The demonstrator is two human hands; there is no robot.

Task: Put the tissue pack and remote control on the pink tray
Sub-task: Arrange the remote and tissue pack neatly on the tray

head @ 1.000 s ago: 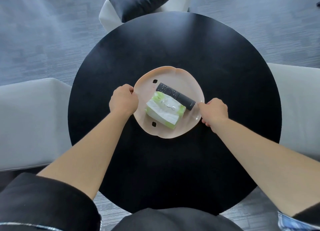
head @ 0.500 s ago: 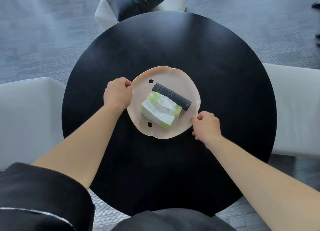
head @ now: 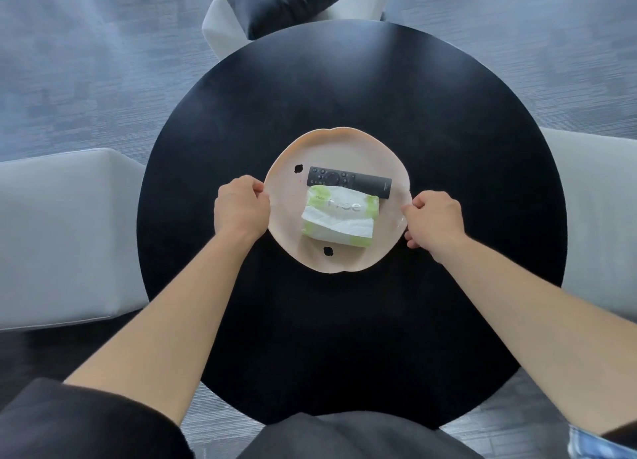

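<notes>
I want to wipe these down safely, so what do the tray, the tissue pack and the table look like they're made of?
Pink tray: likely matte plastic or silicone, thin wavy rim, no gloss. Tissue pack: soft plastic film, crinkled, with sheen. Table: matte black top, material unclear.

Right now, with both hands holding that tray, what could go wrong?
If the tray gets lifted or tipped, the remote could slide off; it lies loose near the far side. The tissue pack touches the remote, so one might push the other. The left hand and right hand grip only the thin rim and might slip.
</notes>
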